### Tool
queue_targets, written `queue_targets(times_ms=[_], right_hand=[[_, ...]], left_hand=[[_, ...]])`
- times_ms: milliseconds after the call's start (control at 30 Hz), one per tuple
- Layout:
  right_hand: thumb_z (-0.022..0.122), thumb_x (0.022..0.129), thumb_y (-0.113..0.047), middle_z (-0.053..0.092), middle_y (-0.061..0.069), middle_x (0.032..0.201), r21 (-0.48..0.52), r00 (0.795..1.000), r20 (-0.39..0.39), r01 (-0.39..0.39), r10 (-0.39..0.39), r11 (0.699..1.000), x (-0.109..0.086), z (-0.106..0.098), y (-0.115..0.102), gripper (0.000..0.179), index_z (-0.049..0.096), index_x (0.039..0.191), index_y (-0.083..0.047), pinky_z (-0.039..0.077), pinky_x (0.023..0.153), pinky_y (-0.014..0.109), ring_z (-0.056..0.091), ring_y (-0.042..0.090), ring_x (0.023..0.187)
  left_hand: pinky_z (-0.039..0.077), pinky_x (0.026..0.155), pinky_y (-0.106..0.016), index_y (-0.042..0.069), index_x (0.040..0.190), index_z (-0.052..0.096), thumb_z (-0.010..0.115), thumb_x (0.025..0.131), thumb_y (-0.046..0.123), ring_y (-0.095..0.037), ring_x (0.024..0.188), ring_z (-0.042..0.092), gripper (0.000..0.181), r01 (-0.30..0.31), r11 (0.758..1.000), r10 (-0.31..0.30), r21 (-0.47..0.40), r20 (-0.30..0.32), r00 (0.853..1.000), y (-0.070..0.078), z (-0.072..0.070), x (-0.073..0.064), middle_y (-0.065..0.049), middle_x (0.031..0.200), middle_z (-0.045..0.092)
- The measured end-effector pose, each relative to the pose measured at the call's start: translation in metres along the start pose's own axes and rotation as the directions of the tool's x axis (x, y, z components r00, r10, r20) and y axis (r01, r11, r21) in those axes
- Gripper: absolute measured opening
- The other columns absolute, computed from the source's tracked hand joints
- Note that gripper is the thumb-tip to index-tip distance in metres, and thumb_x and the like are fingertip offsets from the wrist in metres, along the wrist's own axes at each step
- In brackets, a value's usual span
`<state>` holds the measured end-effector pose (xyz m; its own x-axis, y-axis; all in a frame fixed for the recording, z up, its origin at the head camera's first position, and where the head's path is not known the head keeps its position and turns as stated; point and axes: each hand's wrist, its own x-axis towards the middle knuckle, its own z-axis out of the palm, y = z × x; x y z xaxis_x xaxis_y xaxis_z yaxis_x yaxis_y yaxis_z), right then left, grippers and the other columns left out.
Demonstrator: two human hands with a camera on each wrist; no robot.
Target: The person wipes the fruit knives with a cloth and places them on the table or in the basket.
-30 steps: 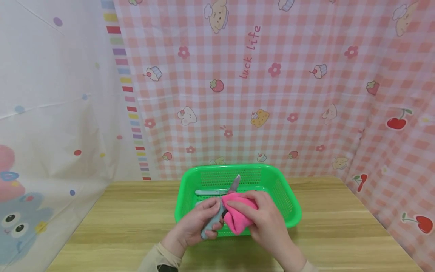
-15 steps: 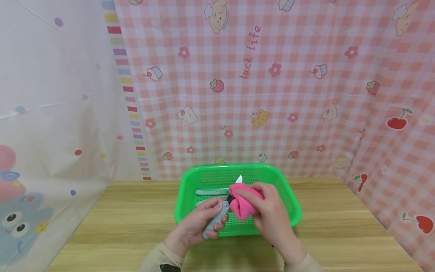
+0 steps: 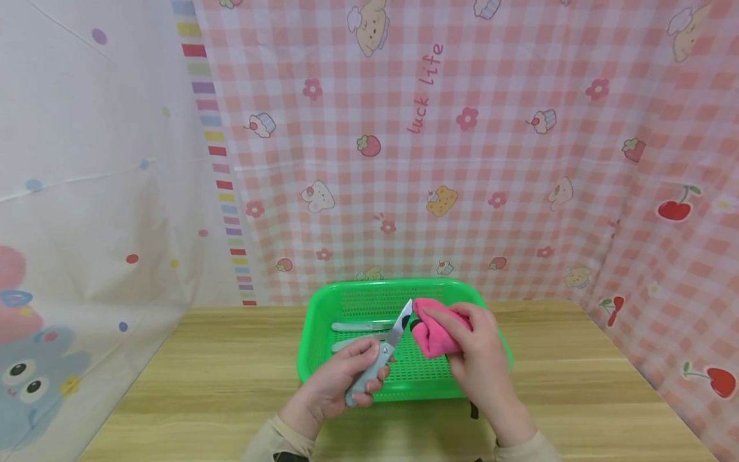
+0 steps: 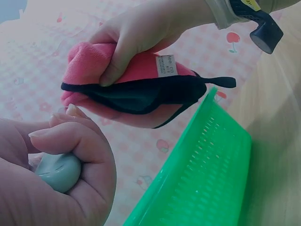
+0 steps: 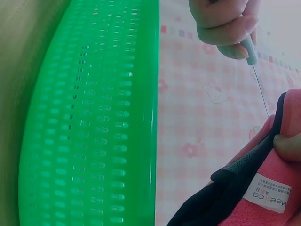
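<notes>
My left hand (image 3: 346, 375) grips a small folding-style knife (image 3: 369, 372) by its pale grey-blue handle, blade pointing up and away to the right. In the left wrist view the handle's rounded butt (image 4: 60, 173) shows between the curled fingers. My right hand (image 3: 482, 353) holds a folded pink cloth (image 3: 435, 330) with dark edging, thumb pressed on it. The cloth sits right at the blade's tip. A white label (image 5: 268, 192) shows on the cloth in the right wrist view.
A green plastic basket (image 3: 496, 375) with perforated walls stands on the wooden table (image 3: 219, 378) beneath both hands. Inside lie a knife (image 3: 352, 327) and another pale handle (image 3: 340, 346), partly hidden by my left hand. Patterned curtains (image 3: 369, 173) hang behind and at the sides.
My right hand has slid the pink cloth up and to the right along the blade, from near the handle to the tip, baring the blade. The left hand stays nearly still.
</notes>
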<state>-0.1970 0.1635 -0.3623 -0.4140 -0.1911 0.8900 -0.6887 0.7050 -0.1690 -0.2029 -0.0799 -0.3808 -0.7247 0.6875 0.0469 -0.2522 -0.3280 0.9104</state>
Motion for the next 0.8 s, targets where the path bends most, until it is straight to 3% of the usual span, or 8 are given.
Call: queue_targets(times_ms=[167, 600, 800], right_hand=[[0.066, 0.066, 0.021, 0.06, 0.015, 0.109, 0.02, 0.999, 0.031, -0.02, 0.02, 1.0, -0.001, -0.003, 0.0, 0.067, 0.072, 0.119, -0.019, 0.051, 0.066, 0.047, 0.052, 0.035, 0.097], [0.069, 0.066, 0.017, 0.061, 0.014, 0.107, 0.064, 0.997, 0.031, 0.063, -0.065, 0.996, -0.007, 0.001, -0.01, 0.067, 0.072, 0.12, -0.023, 0.052, 0.07, 0.045, 0.055, 0.031, 0.096], [0.067, 0.064, 0.017, 0.064, 0.012, 0.105, 0.092, 0.991, -0.006, 0.135, -0.135, 0.987, -0.009, 0.007, -0.015, 0.067, 0.073, 0.119, -0.021, 0.051, 0.073, 0.045, 0.058, 0.031, 0.094]], left_hand=[[0.035, 0.046, -0.013, 0.009, 0.108, 0.055, 0.038, 0.109, 0.027, -0.003, 0.06, 0.048, 0.025, -0.009, 1.0, 0.009, -0.001, -0.022, 1.0, 0.002, -0.002, -0.002, 0.001, 0.082, 0.055], [0.035, 0.046, -0.013, 0.01, 0.11, 0.055, 0.038, 0.109, 0.026, -0.003, 0.061, 0.048, 0.024, -0.033, 0.999, 0.033, -0.006, -0.025, 0.999, 0.005, -0.004, -0.009, 0.001, 0.084, 0.055], [0.034, 0.046, -0.013, 0.008, 0.109, 0.055, 0.037, 0.109, 0.026, -0.003, 0.06, 0.048, 0.025, -0.039, 0.999, 0.039, 0.004, -0.043, 0.998, 0.004, -0.005, -0.009, 0.0, 0.083, 0.055]])
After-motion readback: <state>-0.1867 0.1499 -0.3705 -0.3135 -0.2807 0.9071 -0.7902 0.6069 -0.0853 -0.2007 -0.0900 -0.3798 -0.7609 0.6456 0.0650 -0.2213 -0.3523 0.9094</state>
